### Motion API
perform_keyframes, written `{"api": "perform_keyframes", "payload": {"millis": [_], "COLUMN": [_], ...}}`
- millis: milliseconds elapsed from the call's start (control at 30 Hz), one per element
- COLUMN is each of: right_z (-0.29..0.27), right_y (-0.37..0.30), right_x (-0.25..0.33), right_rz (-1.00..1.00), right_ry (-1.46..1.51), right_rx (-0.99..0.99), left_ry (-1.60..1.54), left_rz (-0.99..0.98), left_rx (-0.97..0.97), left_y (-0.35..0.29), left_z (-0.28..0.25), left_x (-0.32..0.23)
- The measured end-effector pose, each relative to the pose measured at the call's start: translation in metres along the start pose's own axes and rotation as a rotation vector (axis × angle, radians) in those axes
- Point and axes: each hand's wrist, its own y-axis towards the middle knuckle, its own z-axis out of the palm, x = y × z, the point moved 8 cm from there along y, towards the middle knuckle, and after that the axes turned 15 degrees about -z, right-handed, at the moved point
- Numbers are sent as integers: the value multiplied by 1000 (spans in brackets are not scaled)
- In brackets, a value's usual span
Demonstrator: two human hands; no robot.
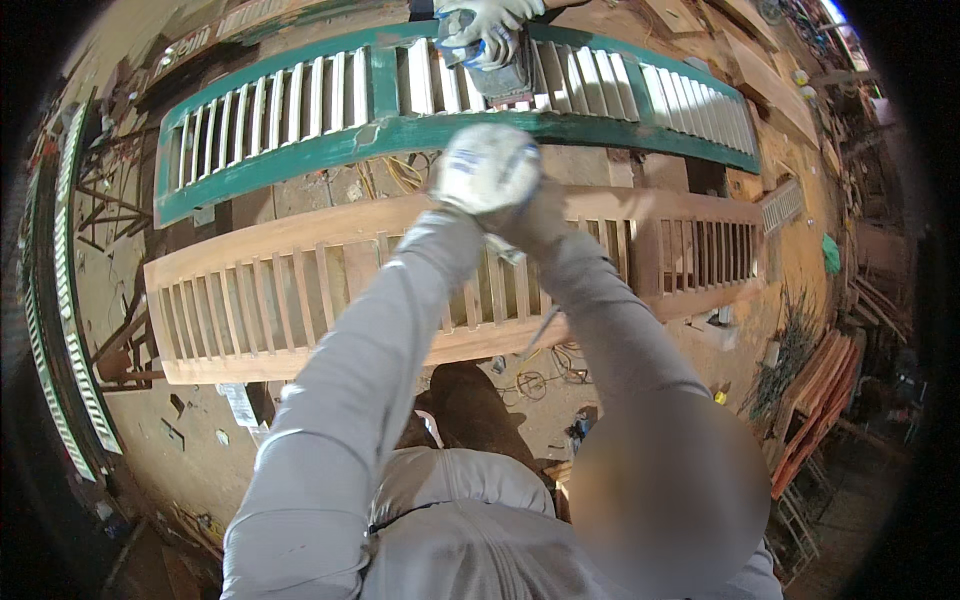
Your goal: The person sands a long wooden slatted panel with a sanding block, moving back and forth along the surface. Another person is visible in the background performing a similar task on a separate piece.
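1. White glove [483, 160] covers my left grip [490, 175]. My right grip [541, 213] is close beside it, on its right, and looks blurry.
2. I cannot tell if either grip is squeezing something, because my fingers are hidden. One small pale piece [508, 252] pokes out just below the two grips.
3. Under my grips I see a bare wood shutter [470, 343]. It goes far out to the left and right of them, with rows of slats. I cannot tell if I touch it.
4. Just past my grips is a green shutter [382, 85] with white slats. Another person's gloves [485, 32] are on a dark tool [508, 80] there.
5. Well off to the right of my grips, and nearer to me, is a pile of reddish boards [818, 415].
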Motion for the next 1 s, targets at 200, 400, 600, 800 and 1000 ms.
{"api": "perform_keyframes", "payload": {"millis": [200, 400, 600, 800, 1000], "right_z": [-28, 10, 93, 184, 198], "right_y": [-70, -18, 78, 140, 148], "right_x": [-90, -18, 72, 231, 224], "right_rz": [-73, -353, -366, -566, -534], "right_ry": [13, 94, 45, -180, -84], "right_rx": [-287, -250, -35, 203, 84], "left_ry": [-125, -25, 39, 42, -34], "left_rz": [83, 31, -137, -195, -194], "left_rx": [-6, -84, -167, -358, -190], "left_y": [-9, -8, -17, -63, -52], "left_z": [62, -1, -126, -266, -263], "left_x": [-58, -8, 74, 175, 183]}}
